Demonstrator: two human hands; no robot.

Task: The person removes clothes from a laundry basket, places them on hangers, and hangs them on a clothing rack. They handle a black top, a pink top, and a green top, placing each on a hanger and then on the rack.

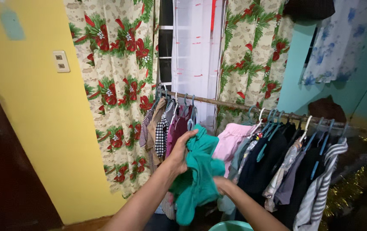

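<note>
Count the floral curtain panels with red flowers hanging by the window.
2: one cream floral curtain panel left of the white sheer curtain, another to its right. More may be hidden.

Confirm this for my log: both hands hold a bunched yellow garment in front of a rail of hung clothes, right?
Not quite: the bunched garment is teal green, not yellow. The head view shows the left hand and right hand both holding it in front of the rail of hung clothes.

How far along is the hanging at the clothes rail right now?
Looks done: many garments already hang on the rail. In hand: the left hand and right hand hold a teal garment, not on the rail. Left: hanging it.
</note>
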